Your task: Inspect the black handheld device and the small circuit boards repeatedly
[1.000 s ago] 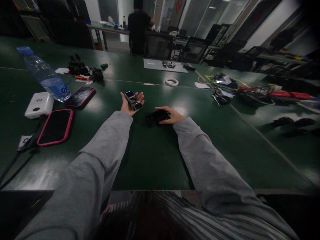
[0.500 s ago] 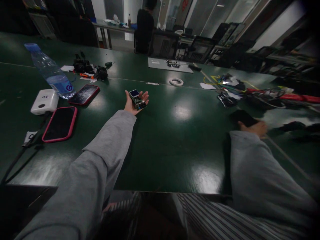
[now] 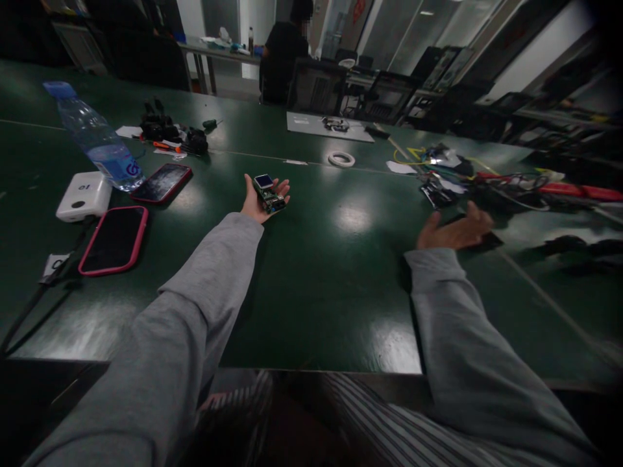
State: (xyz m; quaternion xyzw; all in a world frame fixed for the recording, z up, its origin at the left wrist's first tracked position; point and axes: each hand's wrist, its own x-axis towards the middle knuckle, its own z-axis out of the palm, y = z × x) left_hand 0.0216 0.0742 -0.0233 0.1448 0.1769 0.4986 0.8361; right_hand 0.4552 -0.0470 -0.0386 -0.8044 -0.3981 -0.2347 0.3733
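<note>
On the upturned palm of my left hand (image 3: 252,202) rests a small green circuit board (image 3: 270,200) with a little dark screen at its top end. The thumb lies along one side and the fingers reach out past the other. My right hand (image 3: 455,232) is over the right part of the table, open and slightly blurred, with nothing in it. A flat black object (image 3: 488,242) lies just behind and beside its fingers, partly hidden by them; its kind cannot be made out.
On the green table (image 3: 311,305), a water bottle (image 3: 104,146), two phones (image 3: 114,240) and a white box (image 3: 84,196) with a cable stand left. A tape roll (image 3: 341,159) lies farther back. Tangled wires (image 3: 452,162) fill the right. A person (image 3: 285,48) sits beyond.
My right hand has let go of the black object and moved left, its fingers now spread. The black object lies on the table. The left hand still holds the board in about the same place.
</note>
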